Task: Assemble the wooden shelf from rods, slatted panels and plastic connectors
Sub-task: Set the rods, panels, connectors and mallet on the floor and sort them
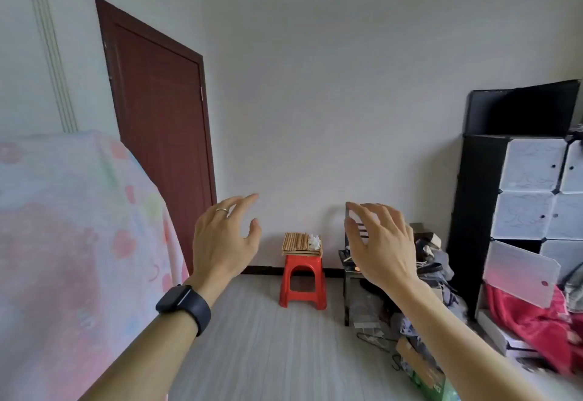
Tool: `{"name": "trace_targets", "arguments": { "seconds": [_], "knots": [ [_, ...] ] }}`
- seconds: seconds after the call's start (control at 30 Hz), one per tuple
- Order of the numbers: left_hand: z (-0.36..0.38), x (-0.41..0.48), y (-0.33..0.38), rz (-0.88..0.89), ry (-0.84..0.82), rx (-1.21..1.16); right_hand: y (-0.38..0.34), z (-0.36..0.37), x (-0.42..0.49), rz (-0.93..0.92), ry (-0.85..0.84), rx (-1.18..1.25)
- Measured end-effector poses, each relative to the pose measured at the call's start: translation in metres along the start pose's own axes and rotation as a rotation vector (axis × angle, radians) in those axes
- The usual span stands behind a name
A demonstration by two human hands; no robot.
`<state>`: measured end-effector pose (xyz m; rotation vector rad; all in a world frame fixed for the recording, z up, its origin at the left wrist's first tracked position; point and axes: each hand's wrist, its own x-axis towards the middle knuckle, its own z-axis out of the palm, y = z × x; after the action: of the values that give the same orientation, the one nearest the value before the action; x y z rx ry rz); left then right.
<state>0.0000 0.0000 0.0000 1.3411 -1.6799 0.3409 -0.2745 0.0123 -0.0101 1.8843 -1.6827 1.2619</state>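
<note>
A red plastic stool [303, 280] stands against the far wall. On it lies a stack of wooden slatted panels [301, 250] with several wooden rods [295, 241] on top and a small heap of white plastic connectors [314, 241] at the right. My left hand [225, 236], with a ring and a black watch on the wrist, is raised in the air left of the stool, fingers spread and empty. My right hand [380, 242] is raised to the right of the stool, also spread and empty. Both hands are well short of the stool.
A pink patterned blanket [72, 242] covers something bulky at the left. A dark red door [161, 135] is behind it. A black chair [353, 274] with clutter and a clothes pile [432, 268] sit right of the stool. A black-and-white cube cabinet [530, 198] fills the right.
</note>
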Motion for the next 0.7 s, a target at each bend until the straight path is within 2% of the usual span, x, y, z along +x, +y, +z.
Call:
{"name": "trace_targets", "arguments": {
  "seconds": [0.1,0.43,0.7],
  "knots": [
    [0.041,0.014,-0.033,-0.033,-0.047,0.006,0.004,0.051,0.017,0.039,-0.086,-0.009],
    [0.184,0.095,-0.157,-0.058,-0.234,0.033,0.028,0.229,0.092,0.1,-0.148,0.008],
    [0.31,0.16,-0.218,-0.103,-0.376,-0.001,0.072,0.349,0.14,0.194,-0.233,0.001]
  ]
}}
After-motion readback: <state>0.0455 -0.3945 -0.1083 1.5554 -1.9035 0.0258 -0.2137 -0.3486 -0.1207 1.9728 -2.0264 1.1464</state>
